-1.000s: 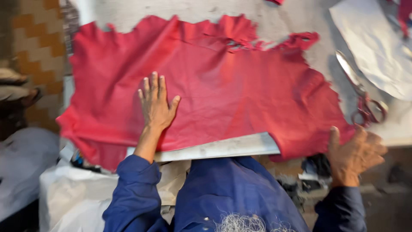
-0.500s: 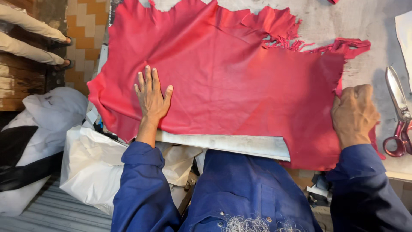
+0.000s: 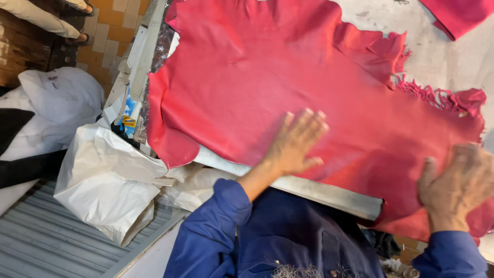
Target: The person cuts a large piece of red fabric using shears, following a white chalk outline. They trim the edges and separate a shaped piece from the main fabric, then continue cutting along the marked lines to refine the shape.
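Observation:
A large red leather hide (image 3: 288, 87) with ragged edges lies spread over a pale worktable (image 3: 437, 56). My left hand (image 3: 296, 141) rests flat on the hide near its front edge, fingers spread, blurred by motion. My right hand (image 3: 460, 183) presses flat on the hide's right front corner, where the leather hangs over the table edge. Neither hand grips anything. A grey metal strip (image 3: 319, 188) runs along the table's front edge under the hide. My blue sleeves and jacket fill the bottom of the view.
White plastic bags (image 3: 103, 180) lie crumpled below the table's left corner. Another red leather piece (image 3: 460, 15) sits at the top right. A tiled floor (image 3: 110, 31) and another person's feet show at the top left. A corrugated grey sheet (image 3: 46, 242) lies at the bottom left.
The view has shifted and the hide now appears further right. My left hand slid right across the hide. My right hand stays flat on the right front corner. The scissors have left the view.

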